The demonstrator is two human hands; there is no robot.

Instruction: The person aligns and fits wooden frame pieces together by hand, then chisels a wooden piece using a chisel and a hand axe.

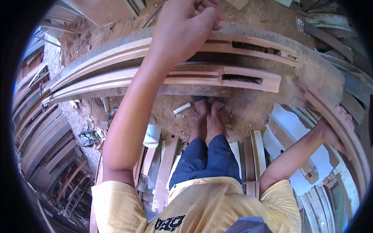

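My left hand (190, 23) is raised over the workbench near the top edge of view, its fingers curled inward. Whatever they may hold is hidden. Below that arm, two long grooved wooden rails lie side by side on the workbench (320, 73). The farther rail (217, 47) has a dark slot near its right end, and so does the nearer rail (270, 78). Out to the right, my right hand (337, 134) is closed around a long wooden piece (324, 103), which looks bent through the wide lens. Its far end is beside the bench's right part.
A white bucket (152, 136) stands on the dirt floor near my legs. Stacked boards (50, 151) fill the left side, and more planks (318, 206) with white sheets lie at right. A small wood offcut (182, 108) is on the ground below the bench.
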